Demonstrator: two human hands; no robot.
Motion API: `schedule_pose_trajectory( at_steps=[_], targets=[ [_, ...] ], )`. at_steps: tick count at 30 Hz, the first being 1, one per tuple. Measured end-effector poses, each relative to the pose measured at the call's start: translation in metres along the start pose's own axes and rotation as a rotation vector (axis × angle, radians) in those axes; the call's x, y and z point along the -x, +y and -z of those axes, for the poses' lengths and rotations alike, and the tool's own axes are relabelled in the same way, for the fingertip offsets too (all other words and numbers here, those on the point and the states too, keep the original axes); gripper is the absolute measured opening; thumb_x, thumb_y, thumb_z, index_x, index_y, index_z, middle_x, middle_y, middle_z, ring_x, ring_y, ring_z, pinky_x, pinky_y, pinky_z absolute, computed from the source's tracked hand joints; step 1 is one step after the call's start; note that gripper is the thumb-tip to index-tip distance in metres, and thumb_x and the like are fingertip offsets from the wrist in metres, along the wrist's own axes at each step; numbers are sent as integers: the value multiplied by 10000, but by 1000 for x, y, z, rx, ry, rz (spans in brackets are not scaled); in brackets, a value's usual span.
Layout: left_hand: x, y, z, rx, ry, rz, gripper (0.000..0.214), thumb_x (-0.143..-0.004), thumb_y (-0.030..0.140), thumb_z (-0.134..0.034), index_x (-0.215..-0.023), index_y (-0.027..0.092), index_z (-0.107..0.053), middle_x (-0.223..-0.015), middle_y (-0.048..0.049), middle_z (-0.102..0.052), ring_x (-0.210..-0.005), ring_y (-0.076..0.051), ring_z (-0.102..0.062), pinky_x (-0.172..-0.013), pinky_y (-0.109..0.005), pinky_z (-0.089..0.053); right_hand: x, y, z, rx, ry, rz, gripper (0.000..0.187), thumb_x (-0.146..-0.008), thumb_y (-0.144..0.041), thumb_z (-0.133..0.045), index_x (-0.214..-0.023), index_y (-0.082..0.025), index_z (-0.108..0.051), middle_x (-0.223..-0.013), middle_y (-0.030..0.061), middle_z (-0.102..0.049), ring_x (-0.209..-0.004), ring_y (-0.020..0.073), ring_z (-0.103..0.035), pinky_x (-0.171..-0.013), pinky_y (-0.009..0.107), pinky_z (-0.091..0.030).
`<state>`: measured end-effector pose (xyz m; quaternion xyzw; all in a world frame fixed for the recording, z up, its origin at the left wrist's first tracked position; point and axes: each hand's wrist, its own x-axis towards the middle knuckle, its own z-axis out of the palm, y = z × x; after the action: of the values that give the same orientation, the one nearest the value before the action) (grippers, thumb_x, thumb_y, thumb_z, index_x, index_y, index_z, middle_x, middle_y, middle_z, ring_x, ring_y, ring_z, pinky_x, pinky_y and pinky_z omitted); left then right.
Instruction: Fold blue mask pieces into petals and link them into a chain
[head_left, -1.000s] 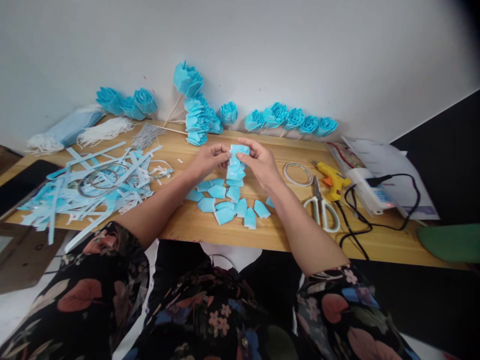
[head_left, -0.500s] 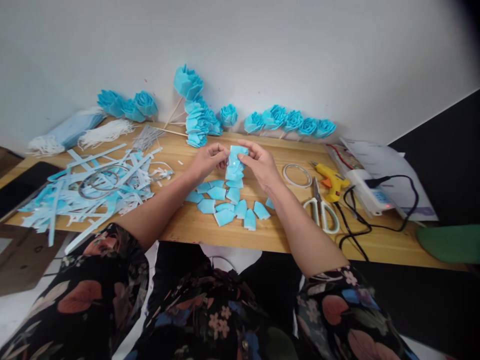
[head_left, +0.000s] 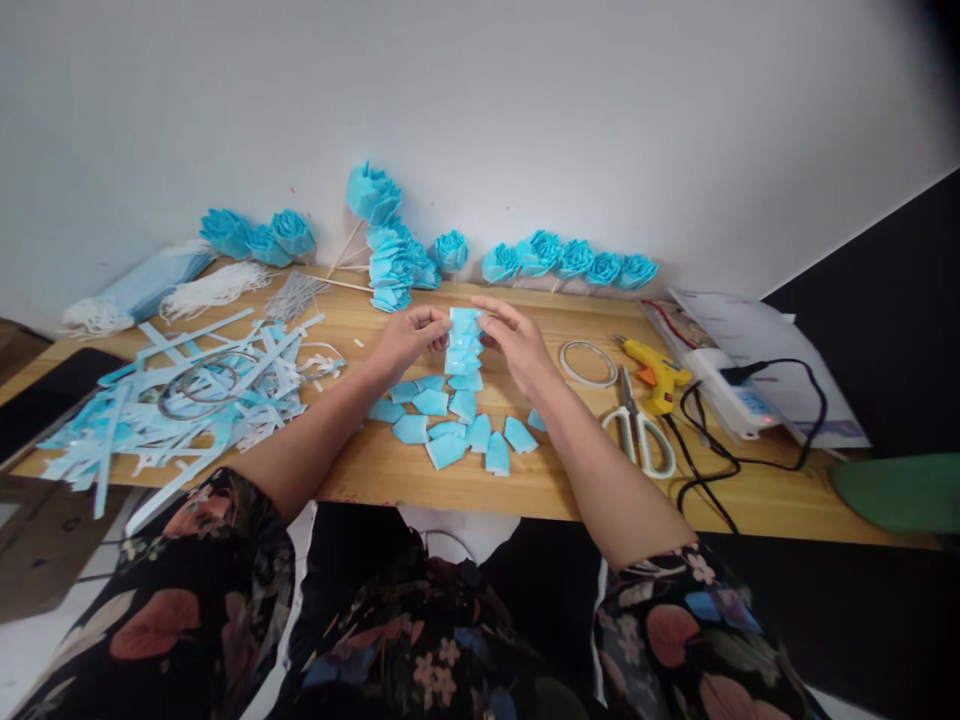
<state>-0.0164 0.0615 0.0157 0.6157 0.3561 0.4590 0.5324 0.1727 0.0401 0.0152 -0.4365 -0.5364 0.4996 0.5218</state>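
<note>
At the bench's point(head_left: 420, 488) left edge, a black flat-screen device point(head_left: 60, 400); behind it, toward the back left corner, a stack of pale blue surgical masks point(head_left: 150, 285) with white loops, then a bundle of white cords point(head_left: 214, 290) and grey strips point(head_left: 292, 297). Front of these, a tangle of blue and white offcuts point(head_left: 225, 400), thin rings on top. Three blue roses point(head_left: 291, 232) by the back edge, against the wall; right of them, a cluster on sticks point(head_left: 390, 265) and one lone rose point(head_left: 451, 250). Left hand point(head_left: 409, 335) narrow, thumb and fingers pinching the upper left side of a strip of overlapped blue petals point(head_left: 463, 350). Strip sits mid-bench, lower end just behind the loose petals point(head_left: 448, 450) scattered toward the front edge; cannot tell whether it touches wood. Right hand point(head_left: 517, 340) likewise narrow, thumb and forefinger on the strip's upper right side. Five more roses point(head_left: 575, 258) along the back edge. Then a roll of narrow tape point(head_left: 592, 384), white-handled scissors point(head_left: 634, 408), yellow glue gun point(head_left: 656, 373), white power strip point(head_left: 739, 395) beside printed paper point(head_left: 795, 370). Front right corner: green rounded object point(head_left: 900, 495), identity unclear.
</note>
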Motion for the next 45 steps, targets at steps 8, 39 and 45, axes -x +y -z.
schedule_pose_trajectory(
  at_steps=[8, 39, 45],
  targets=[
    [1, 1, -3, -36, 5, 46, 281, -730, 394, -764, -640, 166, -629, -584, 4, -613, -563, -98, -541, -607, -233, -451, 0, 5, -2, 33, -57, 31, 541, -739, -410, -785, -1244, -249, -672, -816, -20, -684, -716, 149, -602, -683, 297, -513],
    [-2, -10, 2, -93, -7, 31, 327, -721, 478, -758, -699, 182, -621, -545, 40, -535, -506, -84, -422, -526, -238, -332, -2, 13, -2, 4, -17, 26, 512, -728, -380, -778, -1217, -240, -711, -807, -29, -689, -673, 127, -561, -619, 266, -468],
    [-1, -8, 2, -115, 1, 35, 333, -720, 494, -741, -725, 179, -634, -549, 53, -511, -504, -76, -372, -505, -241, -272, -2, 15, -3, -29, -28, 27, 533, -723, -369, -782, -1232, -228, -706, -790, -28, -670, -666, 125, -554, -613, 262, -455]
  ],
)
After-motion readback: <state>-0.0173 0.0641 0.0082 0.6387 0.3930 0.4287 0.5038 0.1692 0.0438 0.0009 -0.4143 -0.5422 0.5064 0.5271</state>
